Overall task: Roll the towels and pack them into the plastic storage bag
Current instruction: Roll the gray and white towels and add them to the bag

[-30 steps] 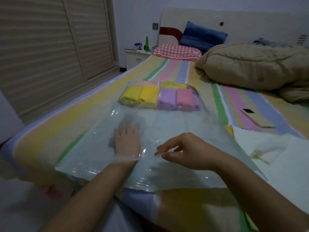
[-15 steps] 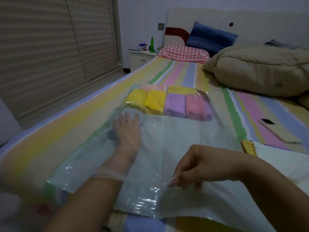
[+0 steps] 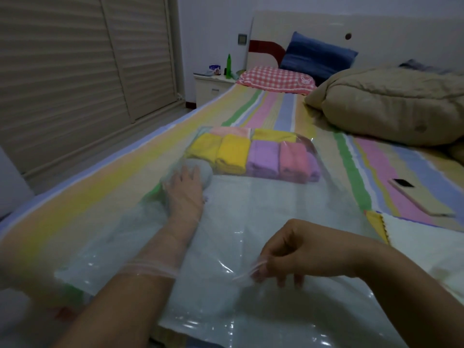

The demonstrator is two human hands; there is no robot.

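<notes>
Now, field notes, biggest thing first.

Bed [image 3: 125,197]: soft striped sheet, poor footing. The plastic storage bag [image 3: 263,209] lies flat on it with its mouth toward the person, and the near end looks to hang past the mattress edge. Likely risk: the slick film creeps forward as the arm pushes in, so the towel never seats.

Packed rolled towels [image 3: 251,156]: yellow, purple and pink, tight against the bag's far end. A hard shove from the left could knock the row askew or start a roll unwinding.

Grey towel [image 3: 202,169]: inside the bag, touching the leftmost yellow roll. It may loosen if it drags against the film.

Left hand [image 3: 184,184]: deep inside the bag, fingers spread fairly straight over the grey towel, pressing rather than clutching as far as the film shows. Drawn out carelessly, the arm could pull the roll back with it.

Right hand [image 3: 296,249]: fingers pinch the upper lip of the bag's mouth, holding it up. If that pinch slips, the film drops onto the forearm and clings.

Against the earlier frames: the left arm is further in, the plastic rim now well up the forearm. The grey towel, then short of the row, now meets it. The right hand keeps its pinch, sitting lower and nearer the person.
</notes>
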